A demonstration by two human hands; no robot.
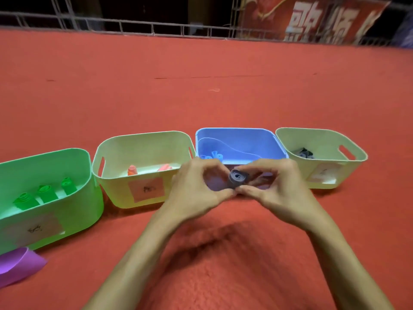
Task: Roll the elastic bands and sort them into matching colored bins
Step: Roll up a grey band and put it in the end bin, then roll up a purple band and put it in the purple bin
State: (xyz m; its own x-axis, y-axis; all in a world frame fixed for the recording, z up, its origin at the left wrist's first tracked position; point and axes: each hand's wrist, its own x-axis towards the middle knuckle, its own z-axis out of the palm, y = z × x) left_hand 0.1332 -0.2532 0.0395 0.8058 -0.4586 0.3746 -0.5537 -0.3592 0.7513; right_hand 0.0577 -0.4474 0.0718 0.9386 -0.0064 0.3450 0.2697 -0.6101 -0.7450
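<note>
The green bin [44, 153] runs off the left edge, and so does the purple band [17, 265] near it. The left grip [196, 189] and right grip [274, 189] hide the blue bin's [237, 133] near wall and the lower parts of the blue rolls [212, 155]. Their fingers cover part of the dark roll [238, 176] pinched between them. Both forearms are cut by the bottom edge. The scribble on the pink label [146, 189] is too small to read. The dark bundle [304, 153] in the rightmost bin is indistinct. The far banner [324, 19] is blurred and cropped.
</note>
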